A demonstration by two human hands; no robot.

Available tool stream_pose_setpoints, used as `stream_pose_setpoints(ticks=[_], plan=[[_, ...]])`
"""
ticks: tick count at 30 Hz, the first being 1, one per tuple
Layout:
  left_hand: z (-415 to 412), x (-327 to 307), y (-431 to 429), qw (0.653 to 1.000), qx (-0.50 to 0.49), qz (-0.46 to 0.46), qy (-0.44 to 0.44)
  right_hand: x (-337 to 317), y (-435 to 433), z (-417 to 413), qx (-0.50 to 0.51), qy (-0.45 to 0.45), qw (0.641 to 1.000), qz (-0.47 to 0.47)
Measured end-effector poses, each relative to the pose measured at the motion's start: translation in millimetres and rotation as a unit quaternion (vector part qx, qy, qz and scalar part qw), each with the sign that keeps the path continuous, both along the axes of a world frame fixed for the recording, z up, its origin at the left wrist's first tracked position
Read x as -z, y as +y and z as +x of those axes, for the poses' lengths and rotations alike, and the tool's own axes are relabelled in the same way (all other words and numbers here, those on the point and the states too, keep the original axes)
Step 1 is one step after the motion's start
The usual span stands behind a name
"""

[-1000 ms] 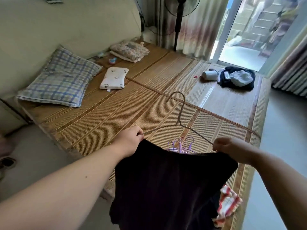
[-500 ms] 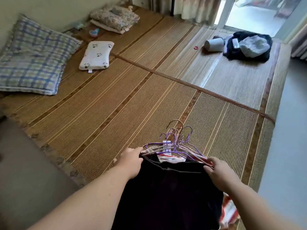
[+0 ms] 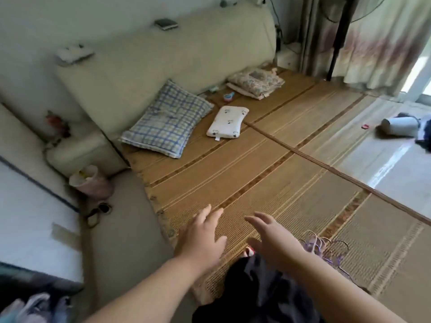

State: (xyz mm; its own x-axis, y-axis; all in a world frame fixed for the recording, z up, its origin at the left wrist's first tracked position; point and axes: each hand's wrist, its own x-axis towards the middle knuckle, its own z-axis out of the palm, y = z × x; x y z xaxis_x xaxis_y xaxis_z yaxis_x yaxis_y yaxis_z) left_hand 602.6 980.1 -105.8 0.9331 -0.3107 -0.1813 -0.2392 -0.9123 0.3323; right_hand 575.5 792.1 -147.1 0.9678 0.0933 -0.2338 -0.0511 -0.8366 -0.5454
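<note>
A dark garment (image 3: 254, 292) lies at the near edge of the woven bed mat (image 3: 268, 183), under my forearms. A bundle of purple wire hangers (image 3: 326, 247) lies on the mat just right of it. My left hand (image 3: 200, 236) hovers over the mat with fingers spread and holds nothing. My right hand (image 3: 272, 238) is beside it, fingers extended forward, also empty, just left of the hangers. A bit of red and white cloth (image 3: 249, 251) peeks out by the garment's top edge.
A blue checked pillow (image 3: 165, 120) and a small white pillow (image 3: 227, 122) lie at the head of the mat. A folded floral blanket (image 3: 255, 82) sits further back. A pale cylinder (image 3: 400, 125) lies at far right. A pink bin (image 3: 89, 181) stands on the floor at left.
Both hands have let go of the dark garment and hanger, which now lie on the mat with the purple hangers. The hands are open above the mat. The view swung left.
</note>
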Motion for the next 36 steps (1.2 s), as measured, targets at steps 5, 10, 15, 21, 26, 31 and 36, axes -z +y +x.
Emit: stream_pose_setpoints(ticks=[5,10,15,21,26,31,36], plan=[[3.7,-89.9,96.5,0.986,-0.075,0.018,-0.148,-96.7,127.1,45.7,-0.152,-0.162,0.975,0.017],[-25.9,-161.4,217.7,0.949,-0.153,0.105,-0.256,-166.7,253.1,58.9,-0.255,-0.258,0.93,0.053],[-87.8,-209.4,335.8,0.91,-0.249,0.155,-0.293,-206.1,382.6,51.9,-0.321,-0.303,0.894,0.079],[-172.1,-260.9,437.6,0.844,-0.353,0.2,-0.352,-255.1,517.6,16.7,-0.373,-0.365,0.845,0.115],[-215.6,-322.9,488.3,0.783,-0.404,0.252,-0.4,-316.6,601.8,-10.5,-0.435,-0.399,0.789,0.17],[-243.4,-381.9,517.5,0.681,-0.428,0.335,-0.49,-371.8,664.6,-15.1,-0.472,-0.438,0.732,0.222],[-258.3,-428.5,541.5,0.586,-0.424,0.418,-0.549,-411.2,730.0,3.0,-0.519,-0.45,0.679,0.258]])
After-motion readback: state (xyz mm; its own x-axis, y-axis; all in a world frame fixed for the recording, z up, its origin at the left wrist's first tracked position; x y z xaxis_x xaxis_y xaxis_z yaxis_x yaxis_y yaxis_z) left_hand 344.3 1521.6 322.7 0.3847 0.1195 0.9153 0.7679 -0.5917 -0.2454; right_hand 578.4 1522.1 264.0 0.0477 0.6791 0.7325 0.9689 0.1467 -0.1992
